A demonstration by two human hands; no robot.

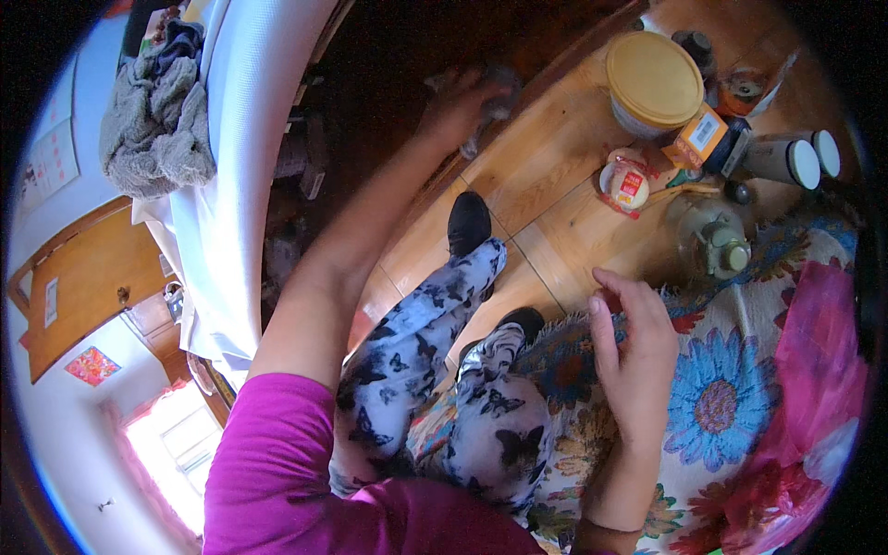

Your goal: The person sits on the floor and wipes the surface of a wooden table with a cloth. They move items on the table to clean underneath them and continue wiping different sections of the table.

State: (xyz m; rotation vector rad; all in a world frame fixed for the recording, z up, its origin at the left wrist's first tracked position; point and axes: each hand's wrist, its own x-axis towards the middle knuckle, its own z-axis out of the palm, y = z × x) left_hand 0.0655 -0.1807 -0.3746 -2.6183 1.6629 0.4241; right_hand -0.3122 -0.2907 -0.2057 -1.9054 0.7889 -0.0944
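My left arm reaches far forward into a dark brown wooden recess [388, 83]. My left hand [453, 106] is closed on a crumpled greyish cloth [500, 92], pressed near the recess's lower edge; shadow and blur hide some of the fingers. Above the patterned cover, my right hand [635, 347] hangs with thumb and fingers apart, holding nothing. A clear jar [714, 242] with a pale lid is the closest object to it. Just beyond lies a clear packet with a red label [629, 182] on the wooden floor [532, 208].
Farther right on the floor stand a yellow-lidded tub [655, 80], an orange box [698, 134] and white-ended cylinders [794, 162]. A flowered cover [717, 398] with pink plastic [823, 342] lies at right. White cloth [250, 111] drapes at left, a grey towel [157, 129] on it.
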